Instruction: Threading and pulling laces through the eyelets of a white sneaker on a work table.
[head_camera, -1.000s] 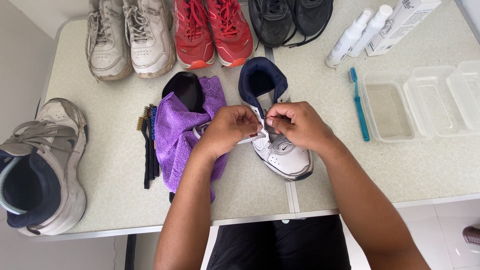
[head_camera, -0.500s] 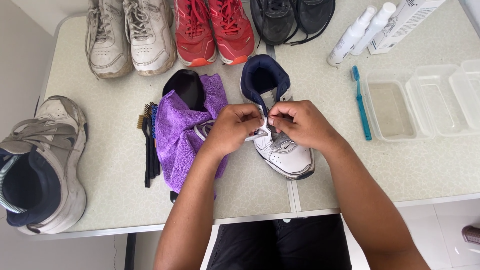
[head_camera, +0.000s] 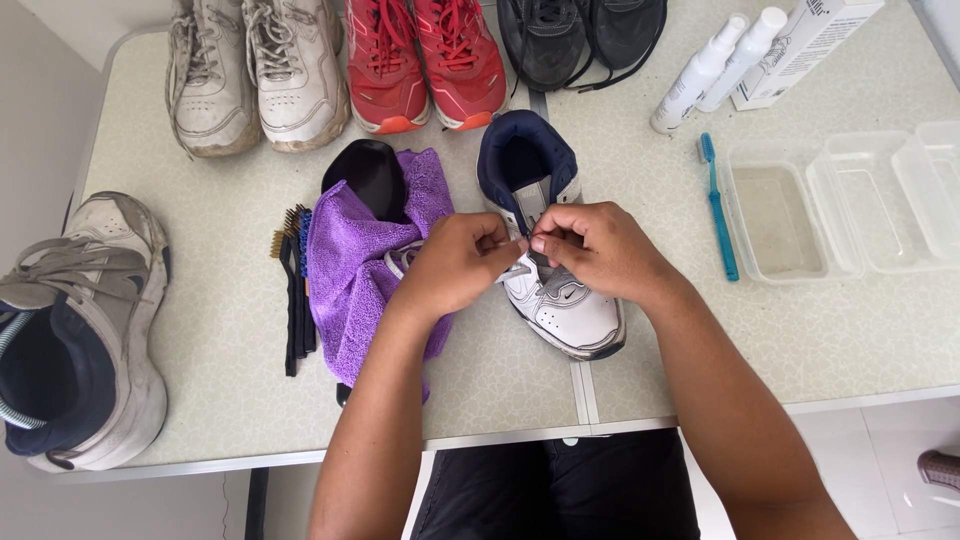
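Left hand (head_camera: 455, 262) and right hand (head_camera: 592, 248) are both pinching the white lace (head_camera: 515, 270) of the white-and-navy leather sneaker (head_camera: 555, 300), which is sitting centre frame on the speckled pale-green tabletop (head_camera: 800, 340). Purple microfibre cloth (head_camera: 350, 270) is lying just left of the sneaker, under the left wrist; blue toothbrush (head_camera: 718, 205) is lying to the right.

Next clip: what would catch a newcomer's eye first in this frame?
At centre, the left hand and right hand meet over the laces of a white and navy sneaker. Just left of it a purple cloth drapes over a black shoe. A red pair of sneakers stands out in the row along the table's far edge.
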